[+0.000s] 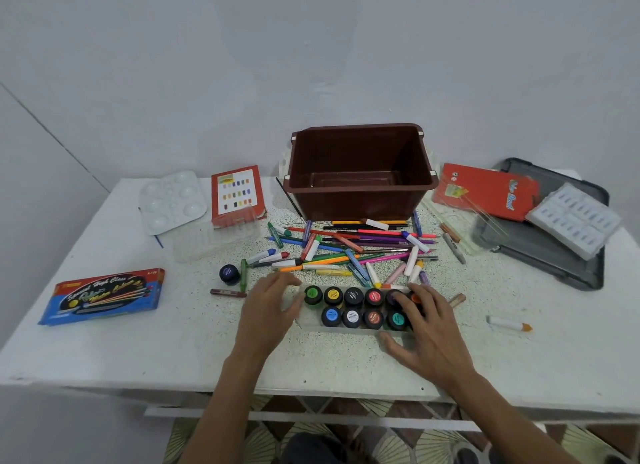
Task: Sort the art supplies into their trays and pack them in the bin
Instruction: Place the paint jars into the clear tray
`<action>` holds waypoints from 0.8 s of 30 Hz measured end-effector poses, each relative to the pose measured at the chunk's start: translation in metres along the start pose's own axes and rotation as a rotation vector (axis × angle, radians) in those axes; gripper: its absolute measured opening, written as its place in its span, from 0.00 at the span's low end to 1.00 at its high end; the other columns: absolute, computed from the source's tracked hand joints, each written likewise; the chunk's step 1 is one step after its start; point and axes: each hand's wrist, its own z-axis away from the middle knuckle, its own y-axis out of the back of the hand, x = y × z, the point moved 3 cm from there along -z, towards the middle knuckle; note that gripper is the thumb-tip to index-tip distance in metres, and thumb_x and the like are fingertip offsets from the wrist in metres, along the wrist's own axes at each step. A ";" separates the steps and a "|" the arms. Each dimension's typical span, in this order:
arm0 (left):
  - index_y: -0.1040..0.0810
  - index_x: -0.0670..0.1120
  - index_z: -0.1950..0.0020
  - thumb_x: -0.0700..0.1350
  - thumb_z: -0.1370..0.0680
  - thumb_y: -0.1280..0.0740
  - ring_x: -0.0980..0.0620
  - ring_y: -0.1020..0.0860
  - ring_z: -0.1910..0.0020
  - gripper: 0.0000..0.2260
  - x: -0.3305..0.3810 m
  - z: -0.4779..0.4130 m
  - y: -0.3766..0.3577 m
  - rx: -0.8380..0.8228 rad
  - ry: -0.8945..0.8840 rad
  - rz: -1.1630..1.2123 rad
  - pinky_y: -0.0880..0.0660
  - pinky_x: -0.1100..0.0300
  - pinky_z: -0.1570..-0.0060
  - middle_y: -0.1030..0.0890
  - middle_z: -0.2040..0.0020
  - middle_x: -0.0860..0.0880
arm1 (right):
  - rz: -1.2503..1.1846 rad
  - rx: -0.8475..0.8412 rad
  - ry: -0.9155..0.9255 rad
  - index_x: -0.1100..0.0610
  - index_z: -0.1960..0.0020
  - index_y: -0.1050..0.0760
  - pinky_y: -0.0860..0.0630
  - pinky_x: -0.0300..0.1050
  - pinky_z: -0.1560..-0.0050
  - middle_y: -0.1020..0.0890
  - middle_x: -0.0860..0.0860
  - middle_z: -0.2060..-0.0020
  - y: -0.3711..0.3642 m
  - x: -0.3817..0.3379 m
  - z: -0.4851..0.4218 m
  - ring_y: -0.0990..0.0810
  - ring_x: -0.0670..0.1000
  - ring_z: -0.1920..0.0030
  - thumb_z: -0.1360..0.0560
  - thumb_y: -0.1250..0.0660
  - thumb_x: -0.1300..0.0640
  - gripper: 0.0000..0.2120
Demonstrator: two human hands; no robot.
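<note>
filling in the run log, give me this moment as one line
left hand: open beside paint tray | right hand: resting on jars, right end | purple jar: loose on table | bin: empty

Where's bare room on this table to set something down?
The near strip of table before the paint tray, between blue box and orange-tipped crayon. Also left, between palette and blue box. Crowded: the pencil pile between bin and tray.

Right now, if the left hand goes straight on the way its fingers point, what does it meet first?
Probably the loose pile of coloured pencils and crayons. The left hand points past the green-lidded black paint pot, though its height is unclear.
</note>
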 end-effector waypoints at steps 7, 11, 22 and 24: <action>0.21 0.45 0.36 0.42 0.23 0.31 0.34 0.29 0.36 0.16 -0.055 -0.017 0.025 0.122 0.473 -0.309 0.32 0.37 0.40 0.28 0.32 0.38 | 0.015 -0.003 -0.002 0.57 0.35 0.24 0.29 0.60 0.35 0.26 0.59 0.36 -0.002 0.000 0.000 0.30 0.61 0.34 0.29 0.33 0.33 0.33; 0.26 0.47 0.31 0.44 0.21 0.36 0.35 0.28 0.36 0.17 -0.074 -0.025 0.026 0.004 0.615 -0.363 0.33 0.41 0.38 0.28 0.31 0.38 | 0.015 -0.009 -0.005 0.56 0.34 0.25 0.29 0.59 0.34 0.26 0.59 0.35 -0.002 0.000 0.000 0.30 0.61 0.34 0.29 0.33 0.33 0.34; 0.24 0.52 0.42 0.44 0.26 0.26 0.59 0.21 0.52 0.14 -0.014 -0.025 0.029 -0.042 0.230 0.141 0.27 0.64 0.51 0.19 0.49 0.55 | 0.009 -0.028 -0.017 0.56 0.34 0.25 0.30 0.60 0.34 0.26 0.58 0.34 -0.002 0.000 -0.001 0.31 0.61 0.32 0.29 0.33 0.34 0.33; 0.23 0.54 0.45 0.44 0.27 0.25 0.64 0.21 0.53 0.13 0.001 -0.014 0.028 -0.155 0.173 0.211 0.31 0.74 0.55 0.19 0.51 0.59 | 0.014 -0.027 -0.017 0.56 0.34 0.25 0.30 0.60 0.33 0.26 0.59 0.35 -0.002 -0.001 0.000 0.31 0.61 0.32 0.29 0.33 0.34 0.33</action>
